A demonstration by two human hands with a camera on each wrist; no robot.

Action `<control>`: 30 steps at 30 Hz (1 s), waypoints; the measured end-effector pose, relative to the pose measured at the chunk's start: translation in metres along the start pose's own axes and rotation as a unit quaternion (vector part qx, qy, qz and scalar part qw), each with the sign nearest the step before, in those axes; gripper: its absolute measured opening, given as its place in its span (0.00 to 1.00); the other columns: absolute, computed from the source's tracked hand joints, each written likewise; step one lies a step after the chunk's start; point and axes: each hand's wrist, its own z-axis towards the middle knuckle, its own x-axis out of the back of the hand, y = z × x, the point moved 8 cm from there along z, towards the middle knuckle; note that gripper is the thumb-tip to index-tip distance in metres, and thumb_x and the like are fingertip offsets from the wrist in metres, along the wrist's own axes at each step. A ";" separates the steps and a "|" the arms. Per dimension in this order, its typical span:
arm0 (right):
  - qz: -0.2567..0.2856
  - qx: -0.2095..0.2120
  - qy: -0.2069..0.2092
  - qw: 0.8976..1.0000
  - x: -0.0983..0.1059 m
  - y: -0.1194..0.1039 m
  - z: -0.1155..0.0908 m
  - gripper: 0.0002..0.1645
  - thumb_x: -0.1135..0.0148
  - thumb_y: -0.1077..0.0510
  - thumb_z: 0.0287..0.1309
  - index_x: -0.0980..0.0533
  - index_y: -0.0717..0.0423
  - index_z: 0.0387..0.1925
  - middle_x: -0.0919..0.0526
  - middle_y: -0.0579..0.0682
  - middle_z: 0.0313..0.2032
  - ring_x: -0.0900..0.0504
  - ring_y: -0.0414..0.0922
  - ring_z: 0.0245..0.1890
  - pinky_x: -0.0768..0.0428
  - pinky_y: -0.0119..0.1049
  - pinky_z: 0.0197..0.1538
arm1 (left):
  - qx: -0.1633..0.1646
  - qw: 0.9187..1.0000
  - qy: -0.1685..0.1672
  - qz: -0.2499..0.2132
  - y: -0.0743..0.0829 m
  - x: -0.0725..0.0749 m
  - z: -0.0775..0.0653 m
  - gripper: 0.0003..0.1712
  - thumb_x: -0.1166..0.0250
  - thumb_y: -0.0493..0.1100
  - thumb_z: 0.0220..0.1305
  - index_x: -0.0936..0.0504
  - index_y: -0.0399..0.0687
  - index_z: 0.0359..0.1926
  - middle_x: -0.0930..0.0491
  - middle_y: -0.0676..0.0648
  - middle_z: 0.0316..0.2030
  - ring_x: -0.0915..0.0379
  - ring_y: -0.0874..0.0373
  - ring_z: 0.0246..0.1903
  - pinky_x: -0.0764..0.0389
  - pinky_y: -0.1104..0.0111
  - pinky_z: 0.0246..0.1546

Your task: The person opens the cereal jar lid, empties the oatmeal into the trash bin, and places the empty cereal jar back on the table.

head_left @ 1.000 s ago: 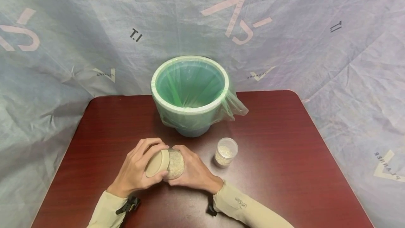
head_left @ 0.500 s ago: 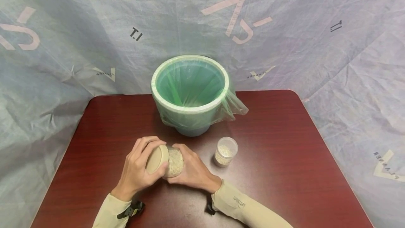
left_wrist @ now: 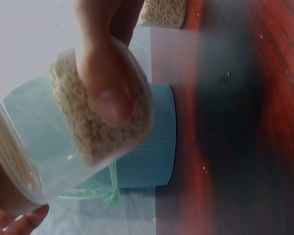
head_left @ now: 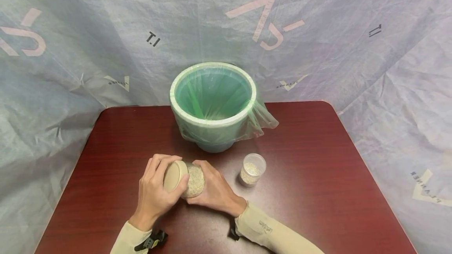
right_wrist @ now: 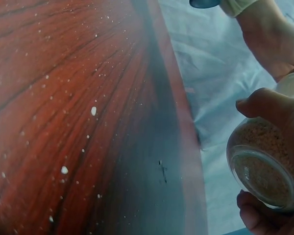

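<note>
A clear jar [head_left: 195, 181], part filled with pale flakes that look like oats, is tilted on its side above the table. My right hand [head_left: 217, 189] grips the jar's body near its base, its thumb lying along the wall in the left wrist view. Over the jar's mouth sits a beige lid [head_left: 174, 176], which my left hand [head_left: 153, 187] grips by the rim. The right wrist view shows the jar's round base [right_wrist: 264, 176] between the right thumb and fingers. To the right stands a small clear tub [head_left: 252, 169], uncovered, holding similar flakes.
Behind the hands stands a bucket [head_left: 213, 122] lined with a green bag, whose loose end [head_left: 266, 120] hangs off its right side. White crumbs [right_wrist: 64, 170] dot the dark red table [head_left: 310, 160]. Grey printed sheets [head_left: 197, 19] enclose the table's back and sides.
My left hand has turned round the lid, its wrist shifting right and its thumb higher up the rim. The right hand and jar hold nearly still.
</note>
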 end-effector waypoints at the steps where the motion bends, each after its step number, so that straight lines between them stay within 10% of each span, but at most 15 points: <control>1: -0.002 0.001 0.000 1.000 0.000 0.000 0.000 0.58 0.08 0.51 0.34 0.30 0.61 0.66 0.19 0.52 0.57 0.17 0.44 0.53 0.17 0.34 0.59 | 0.005 1.000 0.003 0.003 0.000 0.000 0.000 0.25 0.29 0.55 0.54 0.11 0.50 0.51 0.17 0.49 0.46 0.22 0.51 0.45 0.24 0.60 0.38; 6: -0.006 0.007 0.002 1.000 0.000 0.000 0.000 0.57 0.08 0.52 0.35 0.30 0.62 0.65 0.19 0.52 0.57 0.17 0.44 0.53 0.17 0.34 0.59 | 0.023 1.000 0.004 0.015 0.000 0.000 -0.002 0.25 0.28 0.55 0.54 0.11 0.50 0.52 0.17 0.49 0.45 0.21 0.50 0.45 0.23 0.57 0.37; 12: -0.009 0.016 0.006 1.000 0.001 0.001 0.000 0.57 0.09 0.53 0.33 0.29 0.64 0.65 0.19 0.53 0.56 0.17 0.44 0.52 0.16 0.33 0.57 | 0.023 0.997 -0.070 0.005 -0.005 -0.008 -0.005 0.32 0.28 0.56 0.53 0.16 0.52 0.60 0.20 0.48 0.57 0.24 0.50 0.55 0.19 0.48 0.39; 23: 0.018 -0.015 -0.029 0.999 0.000 0.006 -0.001 0.57 0.09 0.50 0.36 0.30 0.61 0.67 0.18 0.52 0.60 0.16 0.44 0.54 0.17 0.34 0.59 | -0.127 0.983 -0.116 -0.064 0.000 0.001 0.002 0.42 0.37 0.72 0.69 0.19 0.42 0.65 0.22 0.41 0.63 0.27 0.46 0.59 0.33 0.71 0.64; 30: 0.020 -0.018 -0.034 0.999 0.001 0.005 -0.002 0.58 0.09 0.48 0.36 0.29 0.61 0.67 0.17 0.51 0.58 0.16 0.44 0.53 0.16 0.35 0.57 | -0.138 0.982 -0.118 -0.054 -0.004 0.000 0.001 0.40 0.38 0.72 0.69 0.17 0.44 0.63 0.20 0.44 0.59 0.25 0.49 0.55 0.27 0.65 0.55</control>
